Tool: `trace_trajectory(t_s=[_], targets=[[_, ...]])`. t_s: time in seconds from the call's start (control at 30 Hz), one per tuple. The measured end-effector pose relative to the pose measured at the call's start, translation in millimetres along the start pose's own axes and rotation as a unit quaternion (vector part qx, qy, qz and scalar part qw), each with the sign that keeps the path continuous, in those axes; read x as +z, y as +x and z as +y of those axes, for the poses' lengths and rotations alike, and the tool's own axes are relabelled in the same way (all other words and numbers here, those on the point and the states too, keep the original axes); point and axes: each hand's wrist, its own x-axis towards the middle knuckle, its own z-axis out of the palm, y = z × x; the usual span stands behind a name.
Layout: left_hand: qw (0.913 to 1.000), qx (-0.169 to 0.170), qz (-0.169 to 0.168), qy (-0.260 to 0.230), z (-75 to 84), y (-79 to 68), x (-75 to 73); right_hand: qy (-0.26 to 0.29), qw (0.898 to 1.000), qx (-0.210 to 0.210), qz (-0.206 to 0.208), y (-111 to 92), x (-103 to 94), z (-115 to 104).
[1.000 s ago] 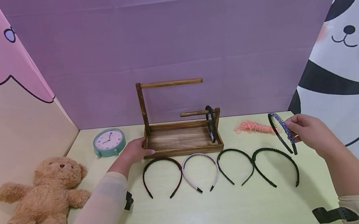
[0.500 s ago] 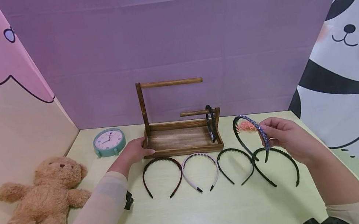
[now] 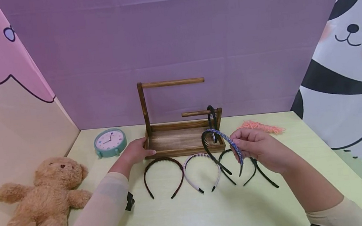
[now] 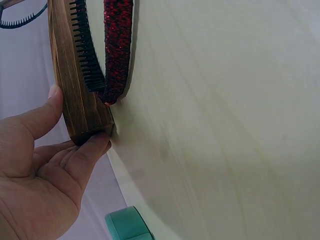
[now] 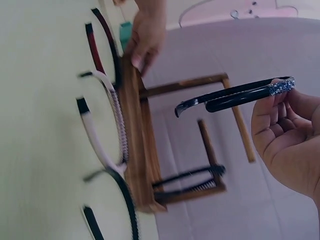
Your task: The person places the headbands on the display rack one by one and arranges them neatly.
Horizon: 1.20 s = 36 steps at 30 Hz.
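Observation:
My right hand (image 3: 259, 149) pinches a glittery blue headband (image 3: 228, 140) by one side, over the front right of the wooden rack (image 3: 185, 152). Its toothed inner side and dark tips show. My left hand (image 3: 134, 153) grips the rack's left front corner, thumb on one side and fingers at the end in the left wrist view. A black headband (image 3: 215, 118) hangs on the rack's short lower bar. Before the rack lie a dark red headband (image 3: 161, 160), a white headband (image 3: 200, 155) and two black ones, partly hidden by the blue headband and right hand.
A teal clock (image 3: 110, 142) stands left of the rack, near a brown teddy bear (image 3: 43, 203). Pink yarn (image 3: 261, 126) lies at the back right. A purple backdrop (image 3: 173, 46) rises behind the table. The rack's long upper bar (image 3: 174, 82) holds no headband.
My right hand has carried the blue headband leftward from near the yarn to the rack's front right, uncovering the yarn. The left hand has stayed on the rack.

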Motion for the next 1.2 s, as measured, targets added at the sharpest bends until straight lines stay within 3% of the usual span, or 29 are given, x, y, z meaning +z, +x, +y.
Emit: trace_trajectory(t_s=[0.2, 0.43, 0.8, 1.2], targets=[[1.0000, -0.008, -0.001, -0.002, -0.6, 2.0, 0.8, 0.019, 1.000, 0.004, -0.016, 26.2, 23.8, 8.7], [1.0000, -0.001, 0.001, 0.002, -1.6, 3.7, 0.6, 0.027, 1.000, -0.005, 0.003, 56.3, 47.2, 12.6], [1.0000, 0.004, 0.005, 0.005, -1.3, 2.7, 0.6, -0.017, 0.995, 0.011, 0.099, 99.8, 62.7, 27.1], [1.0000, -0.004, 0.005, 0.004, -1.0, 2.2, 2.1, -0.001, 0.982, 0.012, 0.187, 131.5, 59.1, 47.5]])
